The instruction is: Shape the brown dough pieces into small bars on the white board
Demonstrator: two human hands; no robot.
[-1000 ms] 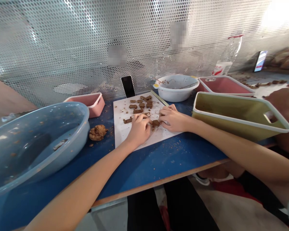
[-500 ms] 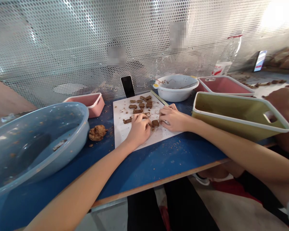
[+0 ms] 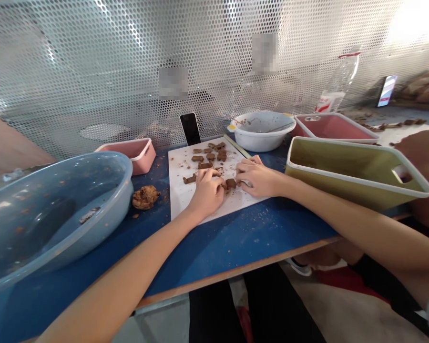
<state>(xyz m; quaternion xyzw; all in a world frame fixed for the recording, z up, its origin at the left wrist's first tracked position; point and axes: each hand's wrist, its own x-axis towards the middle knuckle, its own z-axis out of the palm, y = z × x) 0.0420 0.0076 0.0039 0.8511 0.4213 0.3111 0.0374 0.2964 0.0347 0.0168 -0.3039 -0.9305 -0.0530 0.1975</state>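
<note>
A small brown clay block [image 3: 230,183] lies on the white board [image 3: 180,202] between my two hands. My left hand [image 3: 208,191] has its fingers curled against the block's left side. From the right, my right hand [image 3: 253,177] presses bent fingertips to the same block; its thumb is partly hidden. Just beyond the left fingers are a longer clay piece [image 3: 205,166] and a thin clay strip [image 3: 189,179]. Several shaped clay pieces [image 3: 210,156] sit farther back, among scattered crumbs.
A large blue basin [image 3: 119,209] and a clay lump [image 3: 145,197] are at left. A pink box [image 3: 148,157], phone [image 3: 190,128], stick [image 3: 237,146] and white basin [image 3: 262,141] stand behind. At right are a green bin [image 3: 343,178] and another person's arm [image 3: 422,157].
Almost nothing differs. Both hands keep their places around the clay block, and the view shifts very slightly.
</note>
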